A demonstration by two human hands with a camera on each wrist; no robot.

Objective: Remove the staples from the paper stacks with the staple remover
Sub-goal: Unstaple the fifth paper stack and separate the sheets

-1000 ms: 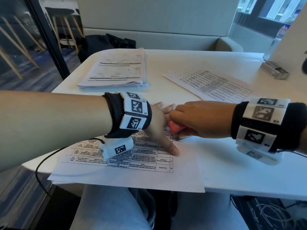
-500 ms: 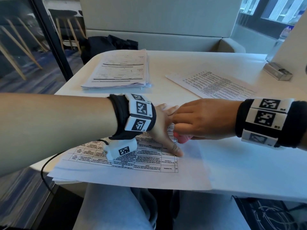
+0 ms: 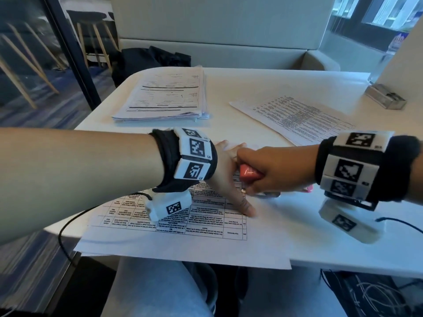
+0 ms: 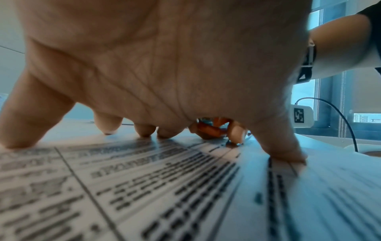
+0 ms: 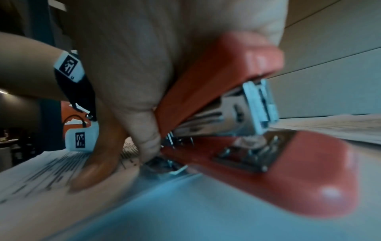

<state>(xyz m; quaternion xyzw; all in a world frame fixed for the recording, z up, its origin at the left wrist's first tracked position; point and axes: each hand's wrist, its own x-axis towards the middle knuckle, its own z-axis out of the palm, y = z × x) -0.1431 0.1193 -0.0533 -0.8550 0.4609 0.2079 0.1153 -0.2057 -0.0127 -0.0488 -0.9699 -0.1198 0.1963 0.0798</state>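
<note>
The printed paper stack (image 3: 164,227) is pressed flat by the left hand (image 3: 225,177), fingers spread; beside its thumb, the red staple remover (image 5: 237,130), apparently a stapler, is gripped by the right hand (image 3: 274,170).

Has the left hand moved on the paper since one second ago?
No. The left hand stays pressed on the near paper stack; its thumb lies at the same right edge of the printed table as before.

The right hand (image 3: 272,170) hides most of the red tool (image 3: 248,176).

Printed sheets (image 3: 174,227), wrist tags (image 3: 196,148) (coded squares only), no wording legible
</note>
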